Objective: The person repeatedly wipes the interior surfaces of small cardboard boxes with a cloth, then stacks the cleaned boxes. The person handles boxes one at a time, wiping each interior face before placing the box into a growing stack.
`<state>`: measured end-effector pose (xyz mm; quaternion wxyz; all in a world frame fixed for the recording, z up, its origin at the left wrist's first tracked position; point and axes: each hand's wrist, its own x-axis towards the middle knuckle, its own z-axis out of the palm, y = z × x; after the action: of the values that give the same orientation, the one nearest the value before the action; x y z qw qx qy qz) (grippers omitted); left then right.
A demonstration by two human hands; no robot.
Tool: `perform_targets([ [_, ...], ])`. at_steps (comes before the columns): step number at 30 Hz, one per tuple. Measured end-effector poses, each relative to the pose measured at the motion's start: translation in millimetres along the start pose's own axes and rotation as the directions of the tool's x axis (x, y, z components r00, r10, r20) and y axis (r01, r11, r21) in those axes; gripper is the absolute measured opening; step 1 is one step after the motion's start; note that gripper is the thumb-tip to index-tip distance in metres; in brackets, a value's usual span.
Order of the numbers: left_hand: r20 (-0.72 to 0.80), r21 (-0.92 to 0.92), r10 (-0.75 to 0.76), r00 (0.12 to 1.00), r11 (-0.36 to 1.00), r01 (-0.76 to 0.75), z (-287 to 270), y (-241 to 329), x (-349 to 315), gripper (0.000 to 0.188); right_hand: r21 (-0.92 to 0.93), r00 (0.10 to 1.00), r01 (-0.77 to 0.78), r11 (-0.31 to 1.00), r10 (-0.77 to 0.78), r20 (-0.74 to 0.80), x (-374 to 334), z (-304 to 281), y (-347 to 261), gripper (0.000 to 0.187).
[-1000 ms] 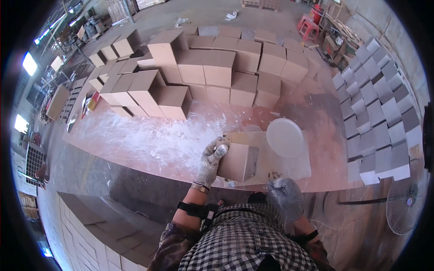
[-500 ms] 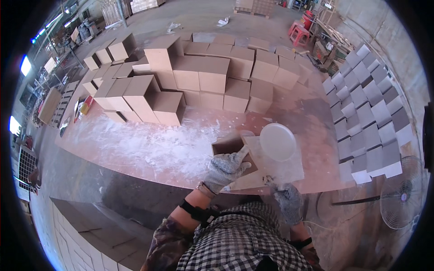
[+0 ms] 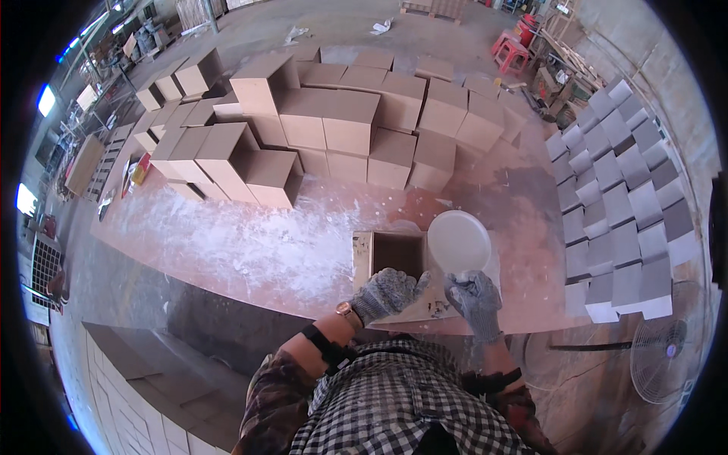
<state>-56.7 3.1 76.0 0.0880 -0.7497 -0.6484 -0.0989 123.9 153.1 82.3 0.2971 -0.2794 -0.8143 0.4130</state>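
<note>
One open wooden box (image 3: 394, 262) lies at the near edge of the worktop (image 3: 250, 250), its hollow facing up. The gloved left hand (image 3: 387, 292) rests on its near rim, fingers curled over the edge. The right hand (image 3: 474, 299) has its fingers closed on a round white lid-like disc (image 3: 457, 241) just beside the box. Judging by the heaps, many finished tan boxes (image 3: 334, 121) stand stacked behind, grey ones (image 3: 618, 197) to the right; this box looks unfinished. White powder dusts the worktop.

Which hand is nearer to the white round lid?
Right. The right hand sits just below the lid and seems to grip its lower edge. The left hand is further left, on the open box.
</note>
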Motion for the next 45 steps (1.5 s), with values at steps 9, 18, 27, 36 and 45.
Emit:
perform_targets([
  [9,0.086,-0.036,-0.171,0.982,0.984,0.174,10,17,-4,0.055,-0.147,0.957,0.266,0.953,-0.243,0.157,59,15,-7,0.02],
  [18,-0.34,-0.127,-0.333,0.88,0.943,0.307,5,21,-39,0.047,-0.393,0.866,0.452,0.801,-0.289,0.408,143,73,-17,0.013],
  [27,-0.252,-0.218,-0.397,0.883,0.912,0.347,18,21,-49,0.036,-0.418,0.876,0.427,0.802,-0.253,0.411,68,57,-35,0.005],
  [36,-0.326,-0.201,-0.375,0.868,0.925,0.324,16,17,-45,0.032,-0.409,0.603,0.771,0.489,-0.35,0.717,77,35,-36,0.009],
  [45,-0.324,-0.217,-0.376,0.868,0.923,0.318,23,18,-47,0.035,-0.48,0.768,0.555,0.679,-0.198,0.608,65,46,-33,0.007],
])
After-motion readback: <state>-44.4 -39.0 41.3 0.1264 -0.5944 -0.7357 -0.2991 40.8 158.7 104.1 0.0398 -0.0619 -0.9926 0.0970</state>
